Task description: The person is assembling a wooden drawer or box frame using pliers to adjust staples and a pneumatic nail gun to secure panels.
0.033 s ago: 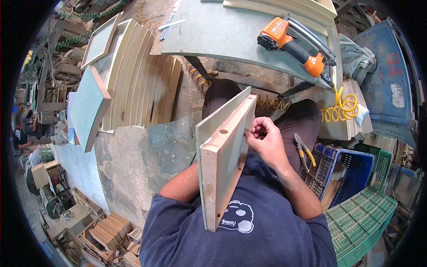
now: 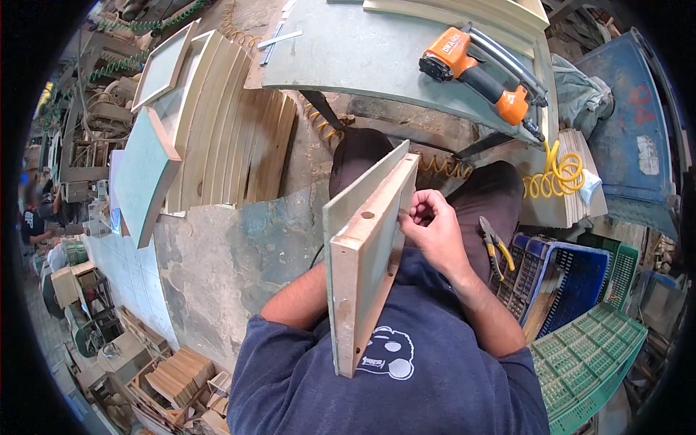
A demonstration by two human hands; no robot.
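Observation:
A shallow wooden frame (image 2: 349, 304) with a thin grey-green panel (image 2: 328, 290) on its left face stands on edge, tilted, in front of my chest. Dark holes dot the frame's edges. My left forearm (image 2: 296, 296) runs behind the panel, which hides that hand and its fingers. At the frame's right side, close to its inner face, my right hand (image 2: 438, 235) is closed in a pinch with thumb and fingers together. Whatever lies between those fingertips is too small or covered to make out. Pliers with yellow-and-black handles (image 2: 496, 249) rest by my right thigh.
An orange-and-black air nailer (image 2: 482, 80) with a coiled yellow hose (image 2: 554, 174) lies on the worktable (image 2: 355, 54) ahead. Stacked wooden frames (image 2: 225, 130) stand at left, a loose panel (image 2: 148, 174) leaning on them. Blue (image 2: 580, 272) and green (image 2: 591, 362) plastic crates are at right.
The near end of the frame and its panel has shifted slightly to the right. My right hand holds the same pinch in about the same place.

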